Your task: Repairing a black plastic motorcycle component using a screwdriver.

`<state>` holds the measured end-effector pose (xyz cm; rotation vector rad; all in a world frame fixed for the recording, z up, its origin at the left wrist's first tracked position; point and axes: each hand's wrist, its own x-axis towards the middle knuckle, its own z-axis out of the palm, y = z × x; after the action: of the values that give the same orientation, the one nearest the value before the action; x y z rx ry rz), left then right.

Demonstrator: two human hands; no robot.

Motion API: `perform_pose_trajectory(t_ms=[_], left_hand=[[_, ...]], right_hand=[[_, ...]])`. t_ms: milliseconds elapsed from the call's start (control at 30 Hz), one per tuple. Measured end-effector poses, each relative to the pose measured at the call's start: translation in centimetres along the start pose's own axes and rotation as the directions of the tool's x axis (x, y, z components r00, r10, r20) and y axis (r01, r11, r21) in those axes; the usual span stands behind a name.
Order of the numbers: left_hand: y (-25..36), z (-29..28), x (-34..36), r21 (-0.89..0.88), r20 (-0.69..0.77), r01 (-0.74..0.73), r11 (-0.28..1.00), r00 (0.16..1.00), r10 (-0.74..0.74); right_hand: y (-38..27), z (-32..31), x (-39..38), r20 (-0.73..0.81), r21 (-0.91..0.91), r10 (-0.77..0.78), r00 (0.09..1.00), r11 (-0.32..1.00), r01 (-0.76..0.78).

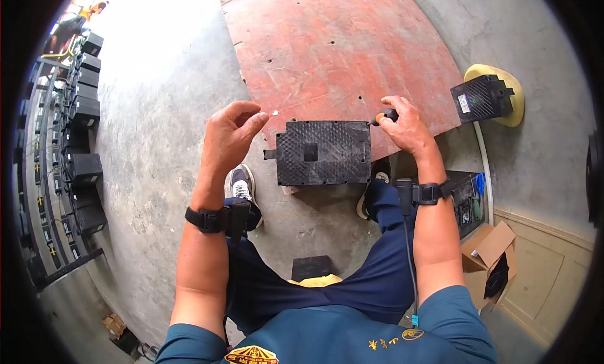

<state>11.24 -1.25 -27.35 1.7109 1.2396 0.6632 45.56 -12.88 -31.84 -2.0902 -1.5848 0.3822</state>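
In the head view, going left to right, we first find our left hand (pixel 234 130), raised beyond the upper-left corner of the ribbed black casing (pixel 336 156). Its fingers are curled with a narrow gap at the thumb, and we see nothing held there. A small white scrap (pixel 275 113) shows just past the fingertips. The casing lies between our hands, in front of our knees and over the near edge of the red worktop (pixel 340 62); its long axis runs left to right. Our right hand (pixel 406 126) is the nearer one, its fingers closed around a black-and-orange screwdriver (pixel 387 116). The tool points leftward at the casing's upper-right corner; whether its tip touches, we cannot tell. Farther right, another black casing (pixel 481 100) sits on a yellow stool (pixel 517 96).
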Motion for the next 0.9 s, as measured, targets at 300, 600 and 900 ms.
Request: perform_pose_trajectory(t_ms=[300, 600, 900], left_hand=[[-0.1, 0.1, -0.1, -0.053, 0.014, -0.018, 0.998, 1.000, 0.019], [0.5, 0.4, -0.2, -0.062, 0.000, 0.000, 0.998, 1.000, 0.000], [0.3, 0.0, -0.3, -0.036, -0.004, -0.010, 0.999, 1.000, 0.010]], right_hand=[[1.0, 0.1, 0.4, 0.152, 0.088, 0.197, 0.968, 0.973, -0.212], [1.0, -0.1, 0.1, 0.138, 0.235, 0.066, 0.988, 0.967, -0.098], [-0.3, -0.4, 0.1, 0.125, -0.009, 0.123, 0.985, 0.992, -0.123]])
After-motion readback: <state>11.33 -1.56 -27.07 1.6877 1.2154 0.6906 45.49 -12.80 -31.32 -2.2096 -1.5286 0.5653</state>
